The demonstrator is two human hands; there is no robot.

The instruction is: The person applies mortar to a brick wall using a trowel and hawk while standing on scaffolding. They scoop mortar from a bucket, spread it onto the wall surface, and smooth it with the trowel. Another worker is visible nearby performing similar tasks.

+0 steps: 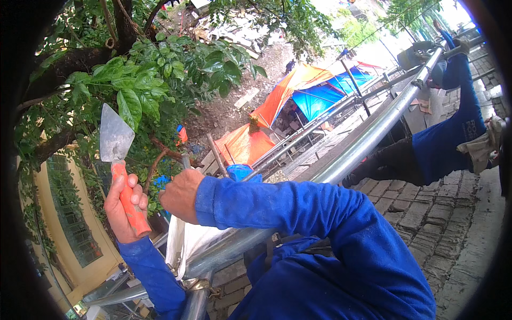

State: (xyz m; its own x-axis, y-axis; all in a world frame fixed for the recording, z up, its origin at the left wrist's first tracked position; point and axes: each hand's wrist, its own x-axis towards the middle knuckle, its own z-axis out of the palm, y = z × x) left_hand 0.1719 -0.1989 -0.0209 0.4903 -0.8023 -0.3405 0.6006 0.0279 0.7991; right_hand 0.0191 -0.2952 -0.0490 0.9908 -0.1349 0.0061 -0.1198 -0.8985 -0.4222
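pointed trowel (119, 166) in l. hand (116, 207), near upright, blade up. blade (116, 134) well clear above the grip: grey metal, approx. diamond-shaped, dull w/ pale smears, tip up & a bit l. handle (128, 197) runs thru the grip: orange, scuffed w/ greyish marks, fingers wrapped round, butt end poking out below, angled slightly r.

- The brown soil (223, 118) below — it carries one pale flat board (247, 98) and, farther away, a heap of pale debris (242, 28).
- The steel scaffold pipe (368, 144) — a metal clamp (198, 284) is near its lower end, and white cloth (177, 240) hangs beside it.
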